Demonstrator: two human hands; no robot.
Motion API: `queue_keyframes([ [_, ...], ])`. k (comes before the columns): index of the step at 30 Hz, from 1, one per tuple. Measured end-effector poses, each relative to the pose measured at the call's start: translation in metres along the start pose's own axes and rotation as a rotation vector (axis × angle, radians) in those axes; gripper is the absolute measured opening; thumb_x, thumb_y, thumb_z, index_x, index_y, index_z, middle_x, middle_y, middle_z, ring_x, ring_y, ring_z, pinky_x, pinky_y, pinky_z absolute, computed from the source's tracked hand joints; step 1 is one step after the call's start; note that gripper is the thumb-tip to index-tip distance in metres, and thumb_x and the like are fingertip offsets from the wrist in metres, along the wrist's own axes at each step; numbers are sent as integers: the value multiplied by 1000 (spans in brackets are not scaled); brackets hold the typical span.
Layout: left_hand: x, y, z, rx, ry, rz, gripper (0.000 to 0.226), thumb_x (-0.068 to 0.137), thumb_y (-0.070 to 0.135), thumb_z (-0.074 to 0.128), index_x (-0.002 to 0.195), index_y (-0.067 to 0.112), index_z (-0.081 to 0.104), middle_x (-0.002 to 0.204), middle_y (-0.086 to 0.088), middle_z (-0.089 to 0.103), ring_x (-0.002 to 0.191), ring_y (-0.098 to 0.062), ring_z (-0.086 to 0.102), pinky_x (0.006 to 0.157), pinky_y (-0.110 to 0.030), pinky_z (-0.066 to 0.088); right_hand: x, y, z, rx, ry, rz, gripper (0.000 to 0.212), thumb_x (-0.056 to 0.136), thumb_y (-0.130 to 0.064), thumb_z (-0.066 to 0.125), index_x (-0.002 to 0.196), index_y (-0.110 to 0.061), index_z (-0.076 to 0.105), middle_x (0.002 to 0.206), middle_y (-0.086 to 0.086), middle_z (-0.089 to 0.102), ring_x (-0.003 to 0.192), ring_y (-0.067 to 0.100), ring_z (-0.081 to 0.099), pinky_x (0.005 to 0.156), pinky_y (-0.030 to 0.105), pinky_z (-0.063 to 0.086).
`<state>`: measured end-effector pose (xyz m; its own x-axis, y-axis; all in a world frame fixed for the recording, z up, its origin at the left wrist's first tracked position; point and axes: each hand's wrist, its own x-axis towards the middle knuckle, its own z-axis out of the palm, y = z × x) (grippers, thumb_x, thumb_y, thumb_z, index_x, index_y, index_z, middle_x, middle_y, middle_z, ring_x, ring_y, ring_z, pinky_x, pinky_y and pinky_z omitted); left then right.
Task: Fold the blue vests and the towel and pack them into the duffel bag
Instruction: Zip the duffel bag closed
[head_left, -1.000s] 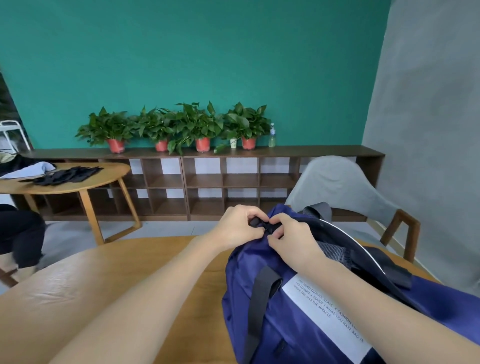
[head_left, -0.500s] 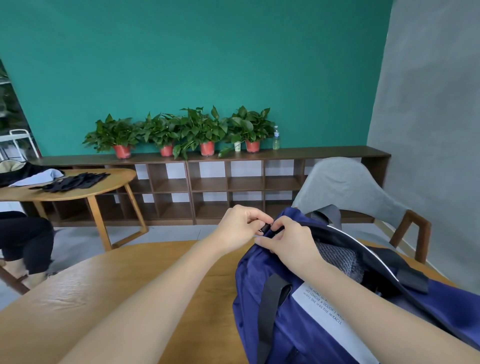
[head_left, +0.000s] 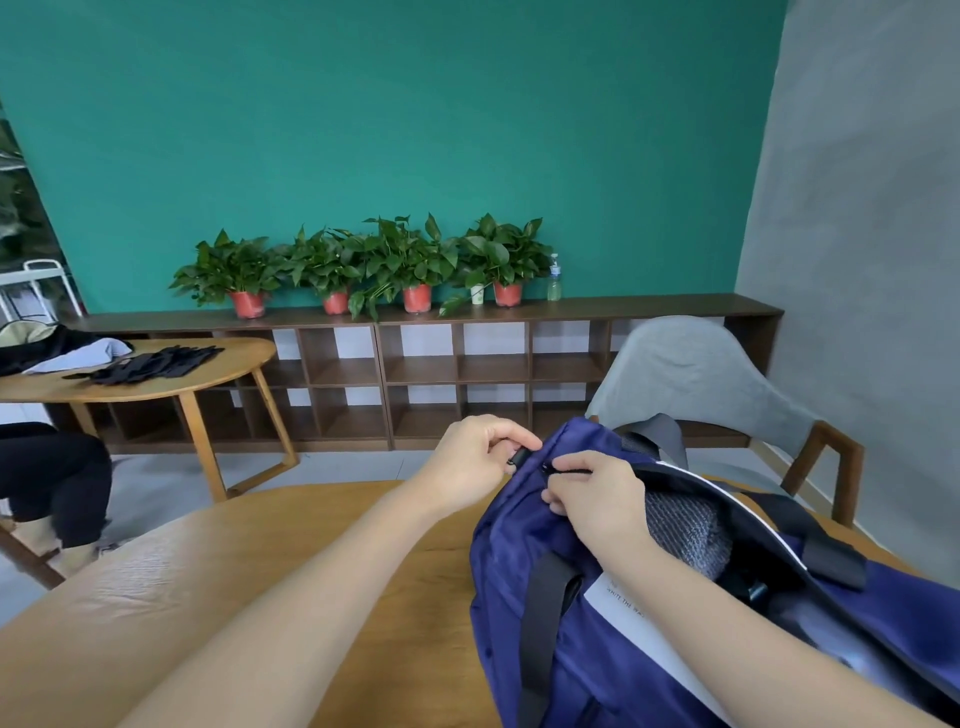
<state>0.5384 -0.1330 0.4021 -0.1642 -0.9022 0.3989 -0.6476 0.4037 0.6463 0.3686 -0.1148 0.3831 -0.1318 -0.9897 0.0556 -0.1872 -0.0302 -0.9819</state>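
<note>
A navy blue duffel bag (head_left: 587, 634) with black straps and a white label lies on the wooden table (head_left: 270, 582) at the right. Its top zipper is open, and a grey towel (head_left: 685, 525) shows inside. My left hand (head_left: 475, 460) pinches a black tab at the bag's far end. Beside it, my right hand (head_left: 597, 499) pinches the black zipper pull. No blue vests can be made out; the rest of the bag's inside is hidden.
A grey chair (head_left: 696, 384) with wooden arms stands behind the bag. Across the floor are a low dark shelf (head_left: 415, 374) bearing potted plants (head_left: 374, 265) and a second round table (head_left: 156, 384) with dark cloth. A seated person's leg (head_left: 52, 478) is at the left.
The view has tilted up and shifted slightly. My hands have moved a little apart at the bag's end: the left holds the tab, the right now sits further along the zipper.
</note>
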Motion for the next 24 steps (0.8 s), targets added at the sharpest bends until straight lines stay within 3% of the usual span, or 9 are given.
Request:
queue_keyframes([
  [3,-3,5,4,140,-30,63,33,99,4,54,114,23,75,107,11,57,96,-4,57,82,-7,41,-4,-4,-6,188,3,66,10,88,1,72,93,-8,75,74,9,76,70,17,76,66,21,59],
  [7,-1,4,8,224,-140,187,39,89,20,73,124,37,67,112,13,45,104,-2,45,89,-9,37,-11,-10,-8,303,-11,67,11,87,1,74,92,-9,76,78,10,77,73,20,77,75,28,62],
  [12,11,10,10,270,-167,210,34,83,12,79,115,25,75,100,12,58,92,-7,54,85,-22,43,-17,-5,-13,246,-17,46,14,86,2,75,97,-8,75,78,10,77,73,18,76,68,23,60],
  [18,16,16,6,331,-213,227,25,88,17,77,113,18,76,97,14,55,86,-3,49,83,-17,36,-22,-7,-24,150,35,67,11,86,2,75,92,-8,76,74,9,76,64,14,75,56,16,56],
  [24,12,12,-7,352,-164,223,17,94,19,69,111,15,74,101,11,56,90,-5,49,80,-7,32,-28,-13,-33,140,48,98,11,86,1,74,93,-7,77,76,8,77,66,15,75,58,17,58],
])
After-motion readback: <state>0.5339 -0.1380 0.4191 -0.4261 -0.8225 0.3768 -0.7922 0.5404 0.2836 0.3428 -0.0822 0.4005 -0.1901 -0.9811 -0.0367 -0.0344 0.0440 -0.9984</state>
